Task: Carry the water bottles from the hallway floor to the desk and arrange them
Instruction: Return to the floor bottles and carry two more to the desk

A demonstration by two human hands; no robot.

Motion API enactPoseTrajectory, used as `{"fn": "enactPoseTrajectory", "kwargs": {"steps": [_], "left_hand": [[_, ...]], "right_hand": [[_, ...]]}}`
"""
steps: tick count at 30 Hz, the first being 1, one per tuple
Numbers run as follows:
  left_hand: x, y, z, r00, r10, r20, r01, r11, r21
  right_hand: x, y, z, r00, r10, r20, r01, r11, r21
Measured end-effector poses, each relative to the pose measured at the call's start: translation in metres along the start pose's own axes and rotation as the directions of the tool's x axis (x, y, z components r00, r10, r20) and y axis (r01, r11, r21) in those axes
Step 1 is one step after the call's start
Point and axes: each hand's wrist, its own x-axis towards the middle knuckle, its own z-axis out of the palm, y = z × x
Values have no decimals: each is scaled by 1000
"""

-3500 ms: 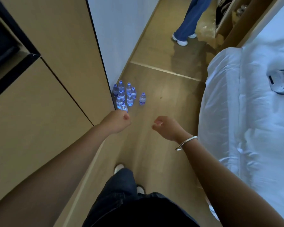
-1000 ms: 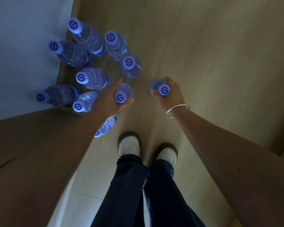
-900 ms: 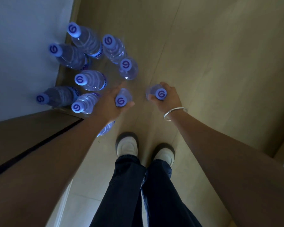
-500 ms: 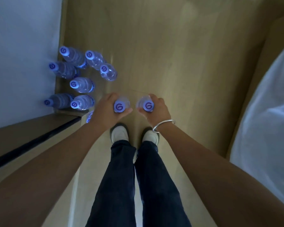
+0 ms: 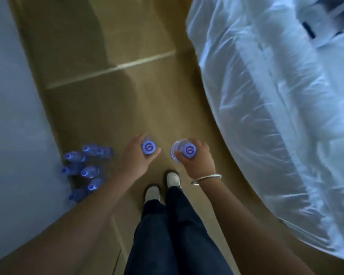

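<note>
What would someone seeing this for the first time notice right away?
Two purple caps, one on the bottle in the left hand and one on the bottle in the right hand, sit above the shoes. A cluster of bottles stands on the floor by the left wall, and a white bed fills the right side.

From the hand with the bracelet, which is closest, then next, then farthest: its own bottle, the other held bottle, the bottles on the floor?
1. Right hand's own bottle, in its grip.
2. Left hand's bottle, beside it.
3. Floor bottles, far left by the wall.

Both hands (image 5: 136,155) have lifted 2 bottles (image 5: 179,150) away from the floor cluster (image 5: 85,169).
</note>
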Motion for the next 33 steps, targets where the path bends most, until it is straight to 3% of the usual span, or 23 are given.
{"fn": "enactPoseTrajectory", "kwargs": {"steps": [5,10,13,16,22,26,33], "left_hand": [[-32,90,17,967,196,160,-211,974,85],[-75,162,59,872,357,335,-412,904,110],[-105,202,94,785,421,454,-509,856,86],[-137,230,134,643,496,583,-637,769,49],[-210,263,216,416,484,770,-782,623,30],[-264,279,269,273,443,854,-791,609,-63],[-367,291,347,84,339,937,-842,528,-115]], "right_hand": [[-65,23,-66,978,111,-177,-90,988,125],[-124,63,-120,885,234,-403,-110,945,307],[-159,90,-149,807,325,-492,-145,918,368],[-195,123,-171,733,397,-553,-167,892,420],[-273,189,-207,583,541,-606,-222,823,522],[-330,234,-224,455,627,-632,-225,768,600],[-426,309,-244,266,697,-666,-238,717,655]]}}
